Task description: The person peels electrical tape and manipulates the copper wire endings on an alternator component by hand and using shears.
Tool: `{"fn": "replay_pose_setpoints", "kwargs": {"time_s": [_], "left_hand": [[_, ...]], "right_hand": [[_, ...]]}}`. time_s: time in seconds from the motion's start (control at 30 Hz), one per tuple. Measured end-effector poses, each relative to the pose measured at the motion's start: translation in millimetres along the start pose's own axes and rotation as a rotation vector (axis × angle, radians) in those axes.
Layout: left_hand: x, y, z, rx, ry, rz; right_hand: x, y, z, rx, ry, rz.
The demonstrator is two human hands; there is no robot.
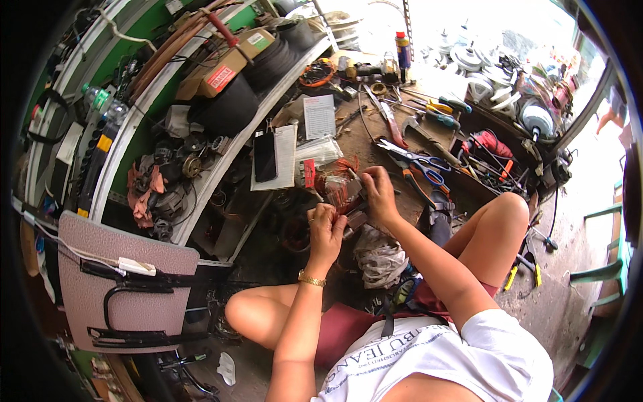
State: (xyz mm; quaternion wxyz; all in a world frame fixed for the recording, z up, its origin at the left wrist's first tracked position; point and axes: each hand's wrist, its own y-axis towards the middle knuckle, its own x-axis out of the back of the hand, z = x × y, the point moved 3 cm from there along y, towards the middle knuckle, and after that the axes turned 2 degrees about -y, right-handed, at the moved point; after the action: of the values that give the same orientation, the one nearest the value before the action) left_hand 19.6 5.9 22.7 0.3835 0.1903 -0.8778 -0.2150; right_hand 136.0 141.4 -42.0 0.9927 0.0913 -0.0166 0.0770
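Observation:
A motor core with reddish copper windings sits between my hands, near the centre. My left hand is closed at its lower left, fingers curled around its edge and near a thin pale piece. My right hand grips the right side with bent fingers; its fingertips are partly hidden. Just behind are a phone on a white pad, a printed sheet and a small red piece. Scissors lie right of the core, and a pale cloth bundle lies below it.
Shelves of parts and a leaning speckled board are on the left. A workbench holds several tools, beside a tool box. White parts are piled behind. Green chairs stand at right; a person's limb shows beyond.

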Motion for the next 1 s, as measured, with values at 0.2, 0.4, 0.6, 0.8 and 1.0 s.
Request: {"fn": "replay_pose_setpoints", "kwargs": {"time_s": [0.2,0.4,0.6,0.8,1.0], "left_hand": [[-10,-11,22,0.461,-1.08,-0.347],[-11,-8,23,0.445,-1.199,-0.295],[-14,-7,28,0.436,-1.096,-0.275],[-17,-7,25,0.424,-1.011,-0.267],[-18,-9,23,0.436,-1.012,-0.301]], "right_hand": [[41,-35,60,0.632,-0.618,0.156],[35,-45,66,0.708,-0.991,0.331],[26,-42,72,0.824,-1.175,0.485],[23,-32,84,0.73,-1.201,0.552],[25,-52,81,0.713,-1.248,0.504]]}}
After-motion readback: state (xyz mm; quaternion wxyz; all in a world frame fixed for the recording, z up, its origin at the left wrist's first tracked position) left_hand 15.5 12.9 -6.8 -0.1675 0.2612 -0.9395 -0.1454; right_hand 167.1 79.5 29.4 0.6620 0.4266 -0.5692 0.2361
